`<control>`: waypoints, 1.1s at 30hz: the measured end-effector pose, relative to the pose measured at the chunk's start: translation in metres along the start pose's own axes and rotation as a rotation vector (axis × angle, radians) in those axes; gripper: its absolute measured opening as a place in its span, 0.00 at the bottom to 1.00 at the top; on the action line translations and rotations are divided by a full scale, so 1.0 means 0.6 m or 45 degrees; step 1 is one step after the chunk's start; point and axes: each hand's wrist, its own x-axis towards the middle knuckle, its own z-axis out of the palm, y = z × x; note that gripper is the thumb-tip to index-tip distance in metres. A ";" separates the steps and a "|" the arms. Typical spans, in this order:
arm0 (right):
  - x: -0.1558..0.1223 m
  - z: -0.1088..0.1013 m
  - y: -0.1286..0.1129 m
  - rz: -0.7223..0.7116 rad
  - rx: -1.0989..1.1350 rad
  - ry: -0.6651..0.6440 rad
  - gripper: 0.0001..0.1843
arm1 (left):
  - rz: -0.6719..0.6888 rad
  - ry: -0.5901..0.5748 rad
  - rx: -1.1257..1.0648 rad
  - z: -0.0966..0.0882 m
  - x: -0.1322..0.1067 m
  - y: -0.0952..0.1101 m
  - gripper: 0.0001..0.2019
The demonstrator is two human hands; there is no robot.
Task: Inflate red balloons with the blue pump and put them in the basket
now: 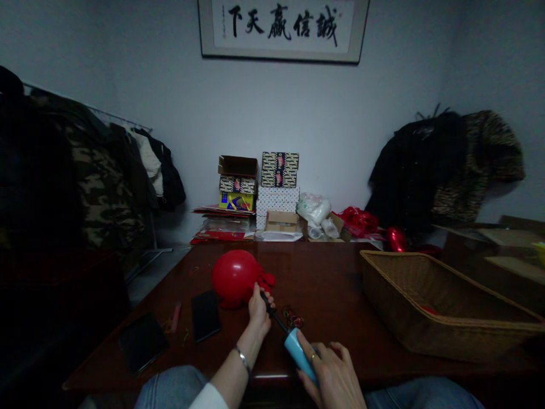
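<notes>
A red balloon (pixel 234 277), partly inflated, rests on the dark wooden table (pixel 332 284). My left hand (pixel 258 312) is closed round the balloon's neck where it meets the black nozzle of a light blue hand pump (pixel 297 349). My right hand (pixel 331 378) is wrapped round the pump's blue barrel near the table's front edge. A silver bracelet sits on my left wrist. Beside the pump lie loose rubber bands (pixel 293 316), and several uninflated red balloons (pixel 267 280) lie next to the inflated one.
A wicker basket (pixel 443 309) stands on the right of the table. Two dark phones (pixel 205 315) (pixel 142 342) and a pink item (pixel 174 317) lie on the left. Stacked boxes (pixel 279 190), bags and red foil sit at the back. Coats hang left and right.
</notes>
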 end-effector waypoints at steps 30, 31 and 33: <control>0.071 -0.017 -0.036 0.062 -0.021 -0.056 0.32 | 0.015 -0.042 0.041 0.007 -0.004 0.002 0.17; 0.067 -0.017 -0.033 0.062 -0.021 -0.052 0.32 | 0.014 -0.046 0.030 0.007 -0.004 0.002 0.17; 0.057 -0.017 -0.027 0.057 -0.008 -0.048 0.32 | 0.024 -0.047 0.014 0.007 -0.003 0.001 0.18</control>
